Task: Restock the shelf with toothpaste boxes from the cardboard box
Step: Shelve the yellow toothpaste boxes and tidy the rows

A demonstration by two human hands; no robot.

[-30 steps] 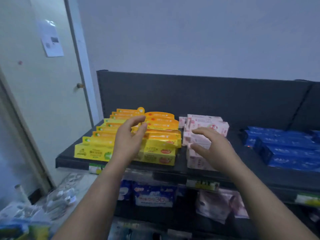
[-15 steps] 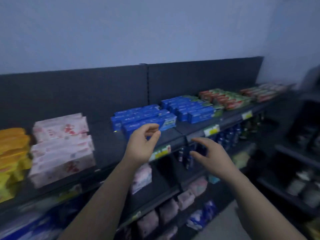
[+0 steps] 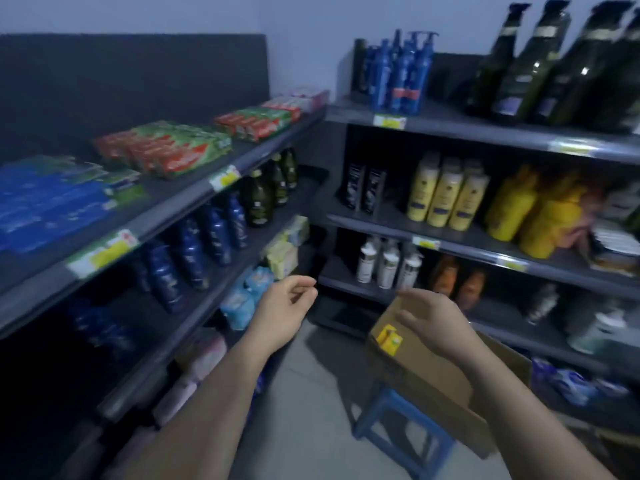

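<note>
Cardboard, brown and open at the top: the cardboard box (image 3: 426, 375) rests on a blue stool (image 3: 377, 407) on the floor, just in front of the right-hand shelving. Yellow toothpaste boxes (image 3: 389, 337) show inside its near-left corner. The right hand (image 3: 433, 323) hovers in front of the box's open top, fingers loosely bent and spread, thumb apart, holding nothing; blur hides whether the fingertips touch the flap. The left hand (image 3: 284, 306) hangs in the air to the left of the box, fingers softly curled, thumb and forefinger close together, gripping nothing. Further left, the top shelf (image 3: 173, 202) carries blue toothpaste boxes (image 3: 52, 202) and, beyond them, red and green toothpaste boxes (image 3: 166, 150). Dark blue bottles (image 3: 190, 251) stand on the tier below. Cream bottles (image 3: 446, 192) fill the right-hand unit's middle tier.
</note>
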